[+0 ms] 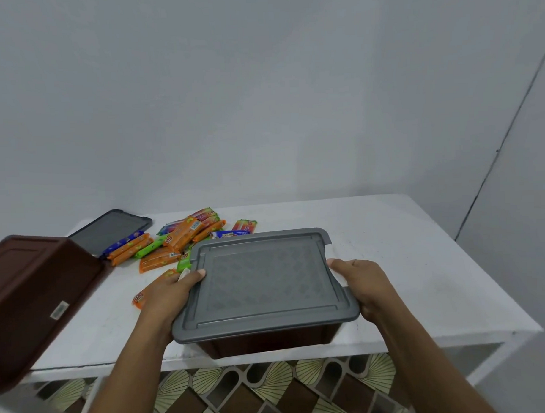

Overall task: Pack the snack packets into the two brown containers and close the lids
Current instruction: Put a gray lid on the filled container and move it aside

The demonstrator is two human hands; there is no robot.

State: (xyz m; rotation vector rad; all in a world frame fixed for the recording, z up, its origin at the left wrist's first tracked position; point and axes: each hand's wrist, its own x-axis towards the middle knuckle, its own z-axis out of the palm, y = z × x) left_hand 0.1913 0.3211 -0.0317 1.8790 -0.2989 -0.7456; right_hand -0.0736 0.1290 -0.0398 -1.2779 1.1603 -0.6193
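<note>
A brown container point(269, 340) with a grey lid point(263, 280) on top sits near the table's front edge. My left hand point(167, 295) grips the lid's left edge and my right hand point(360, 283) grips its right edge. A second brown container point(36, 295) stands tilted at the left, lidless, its opening facing away. Its grey lid point(111, 229) lies flat behind it. Several orange, green and blue snack packets point(173, 240) lie scattered on the table beyond the closed container. One orange packet point(138, 299) lies beside my left wrist.
The white table point(421, 263) stands against a plain grey wall, with its front edge just under the lidded container. Patterned floor tiles point(271, 388) show below the table.
</note>
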